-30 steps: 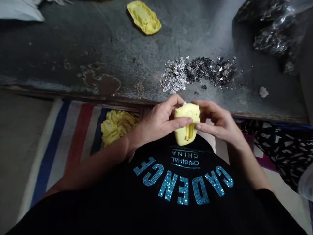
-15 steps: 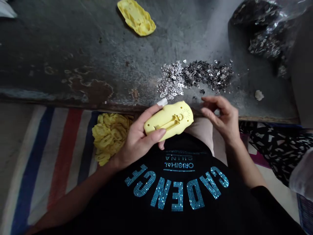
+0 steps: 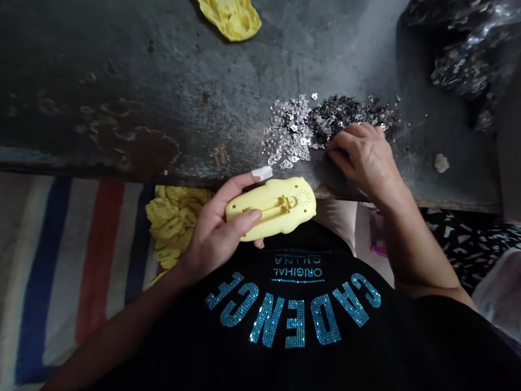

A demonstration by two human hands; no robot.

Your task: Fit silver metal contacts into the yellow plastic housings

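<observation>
My left hand [image 3: 220,228] grips a yellow plastic toy shell [image 3: 273,209] by its left end, thumb on top. The shell shows a long battery slot, screw holes and a ring of small holes at its right end. White tape wraps one left fingertip. My right hand [image 3: 362,155] reaches down to the dark metal pieces [image 3: 342,114] on the table, its fingers bent together. What lies between those fingertips is hidden. Just left of it spreads a pile of shiny silver metal contacts [image 3: 287,130].
Another yellow shell half [image 3: 236,21] lies at the back of the worn metal table [image 3: 163,81]. A clear bag of metal parts [image 3: 464,60] stands back right, with a small white lump [image 3: 440,163] nearer. Several yellow shells [image 3: 173,217] sit below the table edge on striped cloth [image 3: 97,260].
The yellow shell was turned from upright in both hands to lying lengthwise in my left hand. My right hand let go of it and moved forward to the dark metal pieces.
</observation>
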